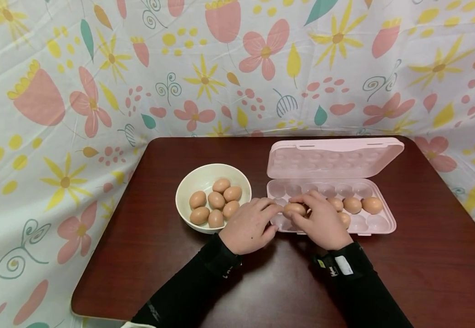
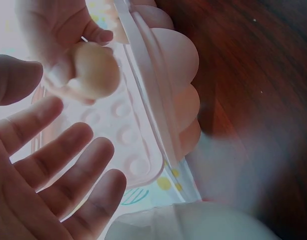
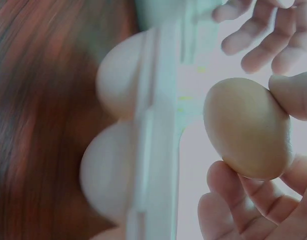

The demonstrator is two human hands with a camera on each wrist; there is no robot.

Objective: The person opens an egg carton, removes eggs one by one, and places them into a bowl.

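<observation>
My right hand (image 1: pixel 323 222) pinches a brown egg (image 1: pixel 294 209) between thumb and fingers, over the left part of a pink egg carton (image 1: pixel 390 223). In the right wrist view the thumb and fingertips press opposite sides of this egg (image 3: pixel 248 127). Close on its left, my left hand (image 1: pixel 248 226) has nothing in its grasp. Its fingers (image 2: pixel 78 145) are spread and loosely bent in the left wrist view, apart from the egg. Several eggs, one of them at the far right end (image 1: pixel 372 205), sit in the carton's cups, some partly covered by the right hand.
Left of the carton stands a cream bowl (image 1: pixel 198 179) with several brown eggs (image 1: pixel 217 200) in it, its right rim close to the left hand. The carton's hinged lid (image 1: pixel 327 159) stands raised at the back. A floral cloth (image 1: pixel 229 91) hangs behind the dark wooden table (image 1: pixel 139 255).
</observation>
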